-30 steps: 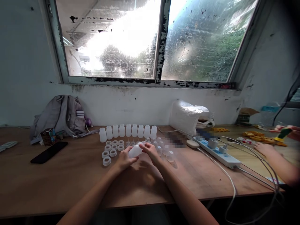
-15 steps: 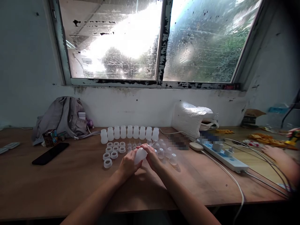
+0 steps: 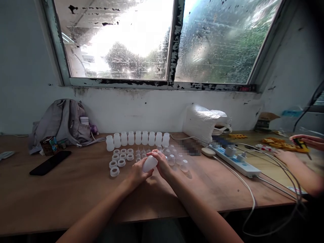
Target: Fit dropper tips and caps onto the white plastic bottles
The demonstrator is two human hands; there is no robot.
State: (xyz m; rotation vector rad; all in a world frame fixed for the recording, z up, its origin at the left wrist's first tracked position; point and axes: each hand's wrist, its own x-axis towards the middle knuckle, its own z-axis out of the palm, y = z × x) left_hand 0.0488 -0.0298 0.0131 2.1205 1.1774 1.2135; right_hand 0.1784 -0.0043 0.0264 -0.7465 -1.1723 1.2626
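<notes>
A frosted white baby bottle (image 3: 149, 164) is held tilted above the table, just in front of several small parts. My left hand (image 3: 138, 172) wraps round its body, fingers closed. At its upper right end, the fingers of my right hand (image 3: 163, 164) are closed on it and hide what they grip there. Behind, a row of similar bottles (image 3: 138, 138) stands upright. White screw rings (image 3: 122, 162) lie to the left of my hands. Small clear teats (image 3: 138, 156) sit partly hidden behind them. Clear dome caps (image 3: 184, 165) stand to the right.
A phone (image 3: 50, 163), a small carton (image 3: 49, 145) and a grey backpack (image 3: 57, 121) are at the left. On the right lie a white bag (image 3: 199, 123), a power strip (image 3: 235, 162) and cables. Beyond, a co-worker's hands (image 3: 286, 157) hold a yellow-black tool (image 3: 302, 145).
The view has shifted slightly, so everything sits a little higher and further left. Both my hands stay on the bottle. More of the co-worker's hand and tool shows at the right.
</notes>
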